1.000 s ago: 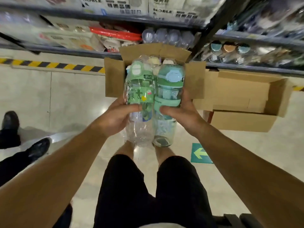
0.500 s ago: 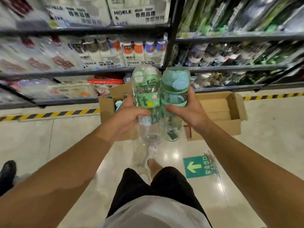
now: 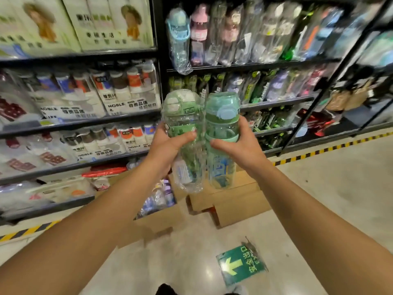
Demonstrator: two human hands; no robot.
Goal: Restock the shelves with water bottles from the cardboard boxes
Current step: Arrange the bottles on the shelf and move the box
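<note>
So your left hand [image 3: 168, 143] and right hand [image 3: 238, 143] each grip a wrapped water bottle [image 3: 182, 133] mid-frame, neither shelved yet, with more in the cardboard box [image 3: 157, 222] below.

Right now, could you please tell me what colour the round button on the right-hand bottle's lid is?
Pale blue, set in a mint-green lid; the button on the bottle shows in the head view.

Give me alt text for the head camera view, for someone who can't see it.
Two bare hands, left hand and right hand, hold two plastic-wrapped green-lidded clear water bottles side by side before black store shelves of wrapped bottles; open brown cardboard boxes sit on the floor below.
</note>
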